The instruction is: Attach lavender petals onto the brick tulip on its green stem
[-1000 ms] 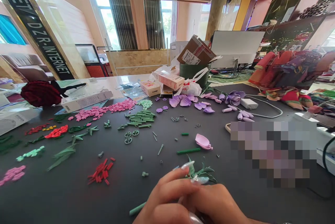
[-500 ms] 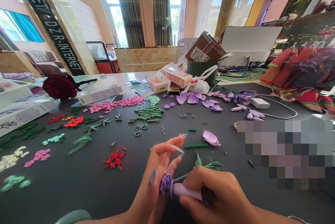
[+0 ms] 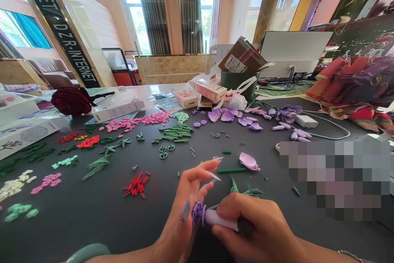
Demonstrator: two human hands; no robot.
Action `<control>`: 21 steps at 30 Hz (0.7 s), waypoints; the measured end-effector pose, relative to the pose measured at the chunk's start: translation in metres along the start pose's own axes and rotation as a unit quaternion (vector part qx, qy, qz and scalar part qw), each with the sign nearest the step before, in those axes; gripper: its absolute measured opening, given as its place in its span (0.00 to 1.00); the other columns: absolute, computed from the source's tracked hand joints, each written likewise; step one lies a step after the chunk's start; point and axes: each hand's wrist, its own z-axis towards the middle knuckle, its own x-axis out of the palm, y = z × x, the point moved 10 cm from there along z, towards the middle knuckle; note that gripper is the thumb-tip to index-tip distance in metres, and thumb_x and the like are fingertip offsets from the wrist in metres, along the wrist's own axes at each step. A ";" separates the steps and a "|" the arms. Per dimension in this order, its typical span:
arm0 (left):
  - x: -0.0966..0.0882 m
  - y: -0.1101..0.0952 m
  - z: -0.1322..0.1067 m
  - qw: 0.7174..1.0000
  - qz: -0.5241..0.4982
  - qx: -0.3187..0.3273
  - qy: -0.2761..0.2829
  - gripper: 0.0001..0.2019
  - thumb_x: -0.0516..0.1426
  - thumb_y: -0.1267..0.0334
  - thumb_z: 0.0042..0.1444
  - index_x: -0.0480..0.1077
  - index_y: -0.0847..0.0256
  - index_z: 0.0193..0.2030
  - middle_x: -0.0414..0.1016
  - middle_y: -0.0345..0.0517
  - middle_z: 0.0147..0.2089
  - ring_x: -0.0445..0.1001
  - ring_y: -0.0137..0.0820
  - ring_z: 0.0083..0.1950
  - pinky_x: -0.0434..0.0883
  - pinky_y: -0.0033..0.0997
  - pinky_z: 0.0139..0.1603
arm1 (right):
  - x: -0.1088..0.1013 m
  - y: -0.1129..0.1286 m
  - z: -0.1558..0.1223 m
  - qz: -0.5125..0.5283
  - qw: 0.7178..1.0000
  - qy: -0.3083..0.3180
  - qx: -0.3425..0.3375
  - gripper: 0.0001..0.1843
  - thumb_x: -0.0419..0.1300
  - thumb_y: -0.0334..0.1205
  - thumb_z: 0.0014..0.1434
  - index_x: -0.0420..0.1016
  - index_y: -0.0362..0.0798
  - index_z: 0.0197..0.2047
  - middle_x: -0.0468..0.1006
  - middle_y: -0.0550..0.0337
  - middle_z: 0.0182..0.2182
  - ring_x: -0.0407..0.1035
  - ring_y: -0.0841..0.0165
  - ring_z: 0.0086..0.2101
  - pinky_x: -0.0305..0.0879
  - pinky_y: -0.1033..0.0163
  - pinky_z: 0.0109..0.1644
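Observation:
My right hand [image 3: 258, 222] pinches a pale lilac toy flower bud [image 3: 220, 219] between thumb and fingers. On the bud's left end sits a darker purple ring-shaped piece [image 3: 198, 213], pressed against the palm of my left hand [image 3: 184, 209]. The left fingers are apart and half curled, with long pointed nails, and wrap round nothing. Beyond the hands lies a green leafy stem [image 3: 234, 186], partly covered by my right hand. Further off are a dark green rod [image 3: 231, 170] and a cupped lilac petal piece [image 3: 248, 161].
Red pieces [image 3: 137, 185], green tubes [image 3: 177, 132] and pink pieces [image 3: 123, 124] lie in piles on the dark table. Purple petals [image 3: 227, 115] and small boxes [image 3: 210, 90] are further back. A monitor [image 3: 295, 51] stands behind. A blurred patch covers the right side.
Both hands stay in nearly the same pose. The purple piece and the left hand sit slightly further right, with the piece turned a little more edge-on. The whole view has shifted slightly.

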 end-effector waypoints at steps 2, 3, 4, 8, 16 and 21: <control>0.000 0.000 0.000 1.000 0.017 0.006 0.007 0.23 0.50 0.34 0.55 0.66 0.46 0.46 0.62 0.41 0.62 0.48 0.45 0.70 0.53 0.53 0.65 | 0.002 0.001 -0.001 -0.008 1.000 0.003 -0.004 0.15 0.53 0.41 0.62 0.61 0.50 0.23 0.72 0.65 0.14 0.61 0.77 0.14 0.58 0.76 0.18; 0.000 -0.001 -0.001 1.000 0.026 0.014 0.008 0.23 0.49 0.34 0.55 0.66 0.46 0.46 0.62 0.41 0.62 0.47 0.46 0.70 0.53 0.53 0.65 | 0.003 0.003 -0.002 -0.014 1.000 0.005 -0.007 0.15 0.53 0.41 0.62 0.60 0.50 0.23 0.71 0.65 0.14 0.61 0.77 0.14 0.58 0.75 0.18; 0.001 -0.002 -0.001 0.999 0.038 0.021 0.011 0.23 0.49 0.34 0.56 0.66 0.47 0.47 0.61 0.42 0.62 0.47 0.46 0.70 0.52 0.54 0.66 | 0.003 0.004 -0.002 -0.020 1.000 0.004 -0.011 0.16 0.53 0.40 0.62 0.60 0.50 0.23 0.71 0.65 0.14 0.61 0.77 0.14 0.58 0.75 0.19; 0.000 -0.003 -0.004 0.995 0.093 0.045 0.014 0.24 0.48 0.36 0.58 0.66 0.50 0.49 0.61 0.47 0.63 0.48 0.48 0.70 0.51 0.53 0.67 | 0.003 0.008 -0.002 -0.020 1.000 0.003 -0.014 0.17 0.51 0.40 0.64 0.60 0.50 0.22 0.70 0.66 0.15 0.61 0.77 0.15 0.58 0.74 0.19; 0.006 -0.009 -0.005 0.989 0.109 0.085 0.060 0.25 0.51 0.37 0.55 0.65 0.51 0.50 0.60 0.49 0.61 0.50 0.52 0.69 0.53 0.58 0.65 | 0.006 0.005 -0.006 0.008 1.000 0.008 -0.006 0.18 0.51 0.44 0.65 0.60 0.50 0.23 0.73 0.63 0.17 0.62 0.77 0.16 0.59 0.75 0.20; 0.005 -0.014 -0.007 0.985 0.128 0.096 0.070 0.26 0.52 0.35 0.53 0.67 0.52 0.49 0.63 0.51 0.58 0.50 0.55 0.69 0.50 0.62 0.66 | 0.013 -0.003 -0.010 0.064 0.997 0.029 0.018 0.14 0.54 0.40 0.61 0.59 0.50 0.24 0.73 0.63 0.18 0.62 0.77 0.17 0.60 0.74 0.21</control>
